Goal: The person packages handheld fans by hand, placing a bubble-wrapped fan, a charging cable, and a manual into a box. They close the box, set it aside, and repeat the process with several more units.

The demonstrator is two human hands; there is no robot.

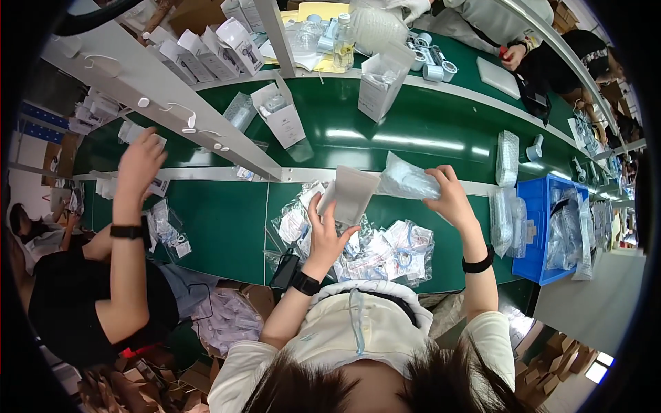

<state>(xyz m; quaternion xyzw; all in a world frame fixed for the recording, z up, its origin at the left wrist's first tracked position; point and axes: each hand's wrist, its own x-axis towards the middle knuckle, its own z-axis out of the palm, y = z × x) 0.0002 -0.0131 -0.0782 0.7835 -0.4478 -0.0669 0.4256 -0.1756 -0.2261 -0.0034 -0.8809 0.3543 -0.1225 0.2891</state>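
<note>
My left hand [329,237] is closed round a white carton [352,195] with its top flaps standing up, tilted above the green table. To the right, my right hand [447,196] grips one end of a bubble-wrapped item [409,179]; the wrap hides most of what is inside. The other end of the wrap lies close to the carton's opening. Under and around my left hand spreads a pile of small clear bags [385,251] holding white cables and paper slips.
At the right stands a blue bin [525,237] with bubble-wrapped pieces, more wrapped pieces [507,160] beside it. Two open white cartons [282,120] [377,89] stand beyond the metal rail. A co-worker's arm [131,199] reaches in at left, near a slanted metal post [206,124].
</note>
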